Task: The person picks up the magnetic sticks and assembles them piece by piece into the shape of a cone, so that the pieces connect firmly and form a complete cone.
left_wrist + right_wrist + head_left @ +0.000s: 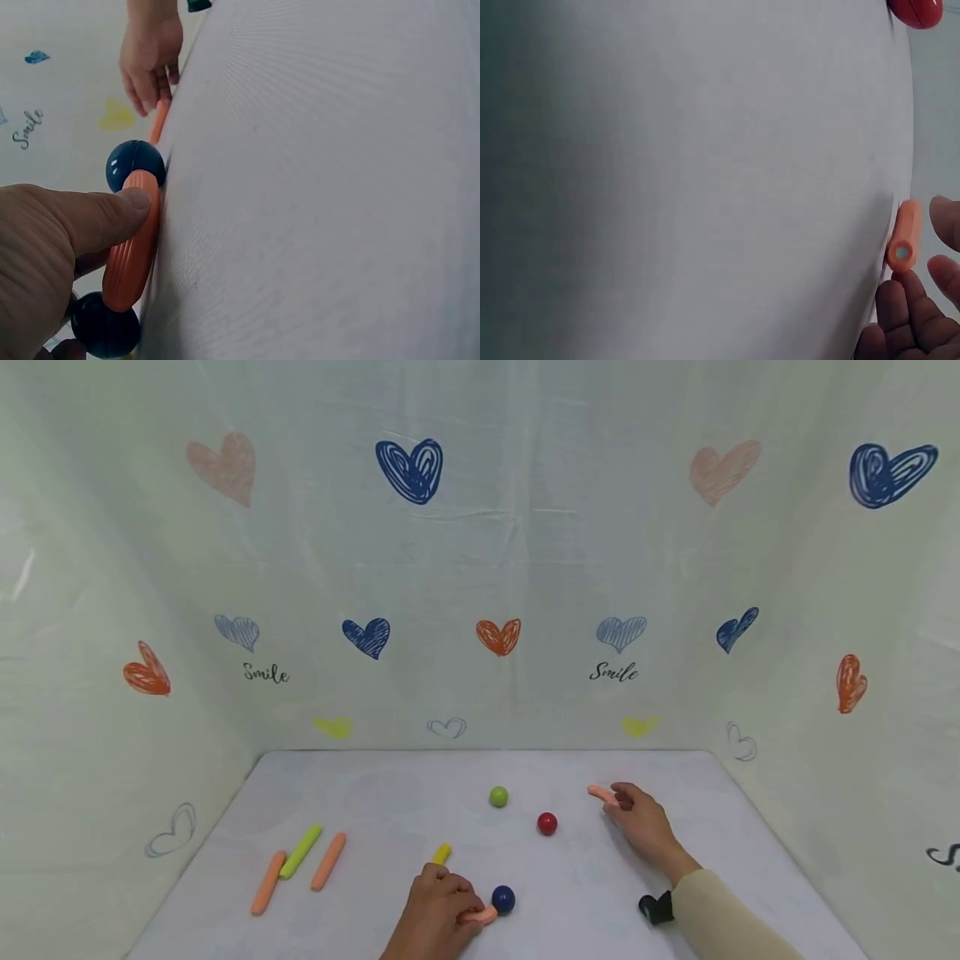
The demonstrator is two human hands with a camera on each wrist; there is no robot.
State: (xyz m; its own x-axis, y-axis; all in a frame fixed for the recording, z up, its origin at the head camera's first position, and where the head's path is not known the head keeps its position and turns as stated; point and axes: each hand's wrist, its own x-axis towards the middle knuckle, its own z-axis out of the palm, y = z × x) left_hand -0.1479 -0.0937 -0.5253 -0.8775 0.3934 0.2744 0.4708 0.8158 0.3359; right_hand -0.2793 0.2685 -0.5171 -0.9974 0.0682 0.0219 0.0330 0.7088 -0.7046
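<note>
So in the head view the left hand [438, 910] is pinching an orange rod [486, 914] at the near side of the table [405, 793], one end right by a blue ball [503, 900], while the right hand [637, 822] is out at a second orange rod [600, 793] farther back on the right. Left wrist view: thumb's pressed on the first rod toward the blue ball, ridges run along its length, and a dark ball [105, 326] sits by the other end. Looks like light, stiff plastic to me, tough to break, and the ridges should help against slipping; I'd grab it mid-length, which leaves both ends free. The balls look glossy and probably roll if bumped. Right wrist view: fingers parted around the second rod, thumb clear, can't tell if a fingertip touches. Pale disc [902, 253] in its near end, maybe a magnet, so I'd hold the sides.
</note>
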